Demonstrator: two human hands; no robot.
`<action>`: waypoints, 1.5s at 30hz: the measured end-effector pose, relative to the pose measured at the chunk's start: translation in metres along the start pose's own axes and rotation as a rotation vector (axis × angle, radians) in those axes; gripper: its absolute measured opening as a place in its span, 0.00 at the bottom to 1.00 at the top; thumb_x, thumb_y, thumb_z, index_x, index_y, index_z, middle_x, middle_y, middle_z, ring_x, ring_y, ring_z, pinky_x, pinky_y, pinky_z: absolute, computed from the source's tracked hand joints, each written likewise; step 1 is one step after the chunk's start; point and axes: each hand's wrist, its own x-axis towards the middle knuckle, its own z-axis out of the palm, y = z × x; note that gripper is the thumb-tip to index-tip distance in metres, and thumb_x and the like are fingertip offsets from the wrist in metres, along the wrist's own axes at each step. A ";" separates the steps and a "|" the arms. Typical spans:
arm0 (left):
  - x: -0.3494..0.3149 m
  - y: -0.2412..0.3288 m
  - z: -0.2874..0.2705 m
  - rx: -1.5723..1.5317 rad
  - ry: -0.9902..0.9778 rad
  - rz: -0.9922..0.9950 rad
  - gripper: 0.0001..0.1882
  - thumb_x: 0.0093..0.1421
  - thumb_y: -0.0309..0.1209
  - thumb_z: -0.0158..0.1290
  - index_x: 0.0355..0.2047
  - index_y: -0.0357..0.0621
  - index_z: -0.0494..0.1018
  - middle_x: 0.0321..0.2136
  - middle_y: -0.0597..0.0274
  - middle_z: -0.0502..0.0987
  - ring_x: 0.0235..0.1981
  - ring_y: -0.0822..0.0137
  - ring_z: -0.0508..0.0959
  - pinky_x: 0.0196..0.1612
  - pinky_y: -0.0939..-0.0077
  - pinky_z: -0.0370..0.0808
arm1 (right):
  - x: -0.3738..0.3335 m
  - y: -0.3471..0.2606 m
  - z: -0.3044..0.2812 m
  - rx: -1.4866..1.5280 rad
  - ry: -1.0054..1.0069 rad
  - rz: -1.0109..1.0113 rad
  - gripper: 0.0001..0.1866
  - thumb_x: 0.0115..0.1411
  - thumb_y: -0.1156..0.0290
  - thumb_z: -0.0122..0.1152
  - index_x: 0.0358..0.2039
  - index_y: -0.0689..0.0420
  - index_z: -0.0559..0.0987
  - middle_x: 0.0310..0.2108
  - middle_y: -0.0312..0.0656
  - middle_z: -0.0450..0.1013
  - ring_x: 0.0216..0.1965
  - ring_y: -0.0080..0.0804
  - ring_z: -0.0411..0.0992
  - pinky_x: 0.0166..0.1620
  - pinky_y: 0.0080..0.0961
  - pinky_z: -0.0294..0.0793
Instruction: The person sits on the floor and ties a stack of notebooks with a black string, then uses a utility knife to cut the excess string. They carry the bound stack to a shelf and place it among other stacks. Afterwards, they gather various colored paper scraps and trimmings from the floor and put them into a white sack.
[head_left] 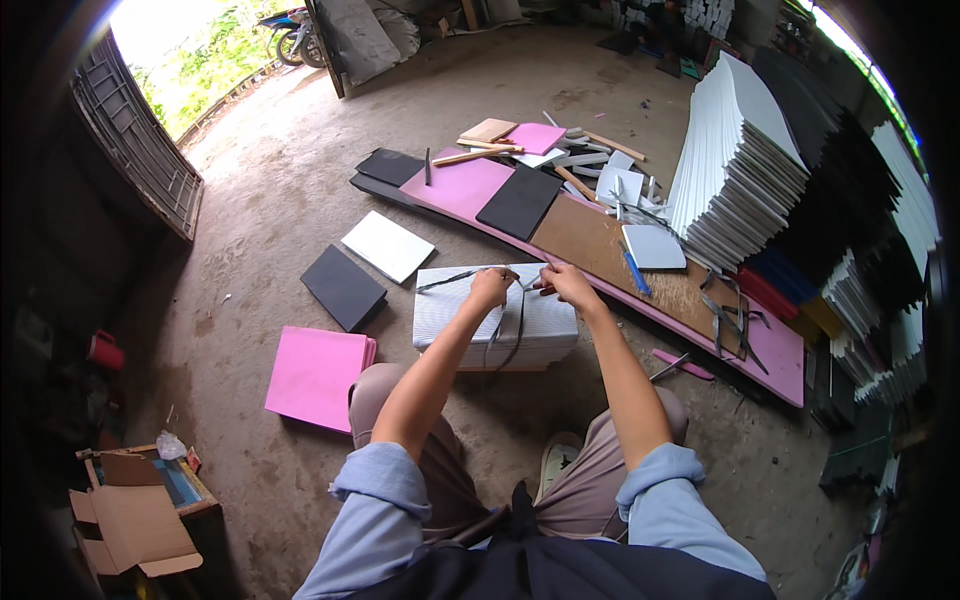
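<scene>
A stack of white ridged sheets (548, 330) stands on the floor between my knees. A dark rubber-like strip (521, 318) runs over its top and hangs down its near side. Above the stack's far edge, my left hand (490, 287) is closed on one part of this strip. My right hand (568, 285) is closed beside it, with a piece of the strip between its fingers. The two hands are a short gap apart. Another dark strip (445, 282) lies across the stack's left top. Exactly how the strip crosses itself is too small to make out.
Left of the stack lie pink sheets (318, 372), a black block (342, 287) and a white block (388, 246). A long board (590, 236) with a blue cutter (635, 272) and dark strips stretches behind. Tall white sheets (735, 165) rise at right; a cardboard box (140, 515) sits lower left.
</scene>
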 end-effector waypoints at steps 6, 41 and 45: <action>-0.002 -0.003 0.012 0.067 0.098 -0.017 0.15 0.55 0.41 0.48 0.42 0.57 0.74 0.33 0.51 0.76 0.36 0.54 0.76 0.42 0.65 0.70 | 0.004 -0.003 0.006 0.400 -0.053 0.283 0.15 0.61 0.65 0.35 0.36 0.62 0.68 0.28 0.44 0.73 0.23 0.29 0.73 0.23 0.25 0.69; -0.006 0.009 0.024 -0.773 0.039 -0.344 0.44 0.42 0.28 0.60 0.47 0.25 0.40 0.35 0.43 0.69 0.32 0.58 0.74 0.37 0.69 0.73 | 0.021 -0.003 0.007 0.306 0.264 0.041 0.04 0.59 0.75 0.38 0.32 0.61 0.56 0.29 0.54 0.72 0.22 0.40 0.75 0.19 0.26 0.75; -0.018 0.029 0.034 -0.569 0.178 -0.279 0.55 0.39 0.32 0.65 0.50 0.26 0.32 0.41 0.37 0.66 0.41 0.54 0.72 0.40 0.71 0.72 | 0.021 0.004 -0.005 0.344 0.236 0.098 0.04 0.58 0.77 0.38 0.31 0.60 0.54 0.31 0.55 0.71 0.24 0.42 0.75 0.20 0.27 0.76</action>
